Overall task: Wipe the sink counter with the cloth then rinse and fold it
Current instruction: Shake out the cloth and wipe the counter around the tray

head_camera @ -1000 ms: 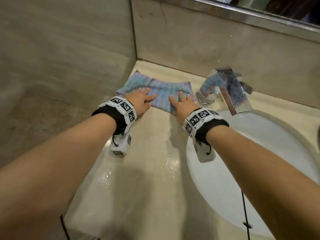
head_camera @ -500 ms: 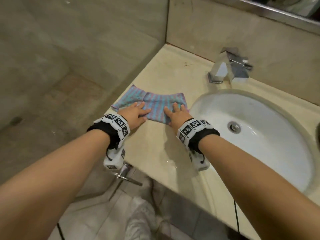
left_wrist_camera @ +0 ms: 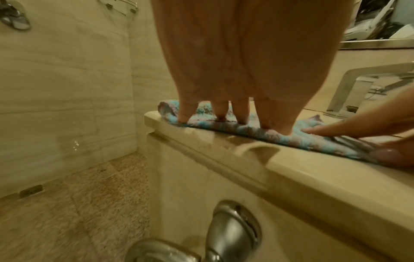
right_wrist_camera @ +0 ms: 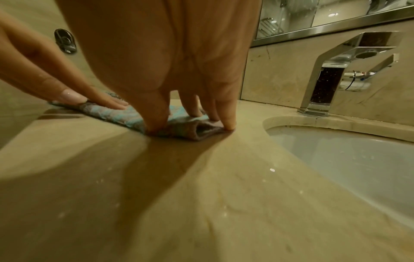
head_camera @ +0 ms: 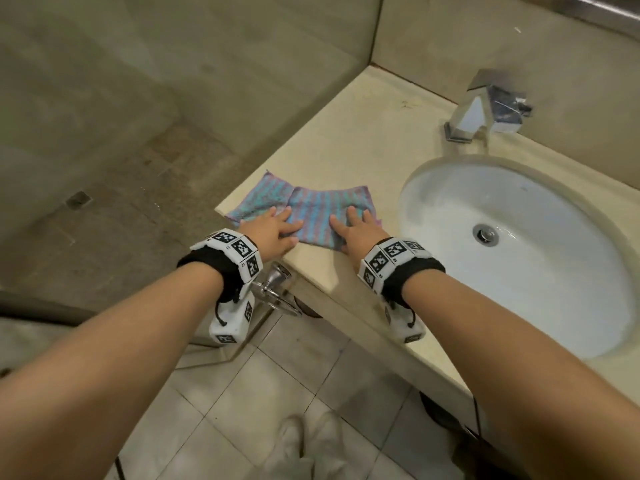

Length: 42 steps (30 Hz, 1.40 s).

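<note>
Head view?
— Striped cloth [head_camera: 313,211] lies flat at the front left corner of the counter [head_camera: 363,133], left of the sink [head_camera: 450,188]. Left hand [head_camera: 268,230] and right hand [head_camera: 356,232] press on it, fingers straight.

Left wrist?
— Fingertips [left_wrist_camera: 182,117] spread on the cloth's left end, right at the counter edge; nothing gripped.

Right wrist?
— Fingers [right_wrist_camera: 228,122] straight, tips pinning the cloth's right end w/ faucet [right_wrist_camera: 331,78] beyond.

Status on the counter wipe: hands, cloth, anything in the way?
Left hand and right hand flat on cloth. Cloth at counter front edge. Nothing in the way.
</note>
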Each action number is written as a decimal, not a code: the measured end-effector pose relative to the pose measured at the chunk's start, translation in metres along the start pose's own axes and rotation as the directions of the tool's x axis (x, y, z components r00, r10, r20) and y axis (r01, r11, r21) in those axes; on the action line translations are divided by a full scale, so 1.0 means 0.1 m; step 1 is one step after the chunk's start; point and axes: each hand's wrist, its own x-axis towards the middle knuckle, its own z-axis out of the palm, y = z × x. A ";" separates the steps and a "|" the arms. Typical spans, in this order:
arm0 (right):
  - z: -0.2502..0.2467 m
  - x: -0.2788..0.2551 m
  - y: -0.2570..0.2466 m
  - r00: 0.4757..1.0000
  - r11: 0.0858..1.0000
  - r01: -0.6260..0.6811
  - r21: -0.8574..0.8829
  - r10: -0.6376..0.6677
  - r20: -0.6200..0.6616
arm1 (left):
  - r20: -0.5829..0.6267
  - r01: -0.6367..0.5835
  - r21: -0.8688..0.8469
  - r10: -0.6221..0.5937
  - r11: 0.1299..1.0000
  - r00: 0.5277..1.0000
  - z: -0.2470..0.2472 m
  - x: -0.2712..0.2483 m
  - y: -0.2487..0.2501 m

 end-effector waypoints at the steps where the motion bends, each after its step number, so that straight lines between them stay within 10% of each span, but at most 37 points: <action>1: 0.02 -0.02 -0.01 1.000 1.000 -0.005 0.003 0.005 0.003 | 0.015 0.001 0.005 -0.001 1.000 1.000 0.01 -0.03 0.01; 42: 1.54 -2.56 1.56 0.981 0.966 -0.189 0.175 0.192 0.000 | 0.226 -0.388 0.358 0.324 0.849 0.919 1.37 -0.93 2.36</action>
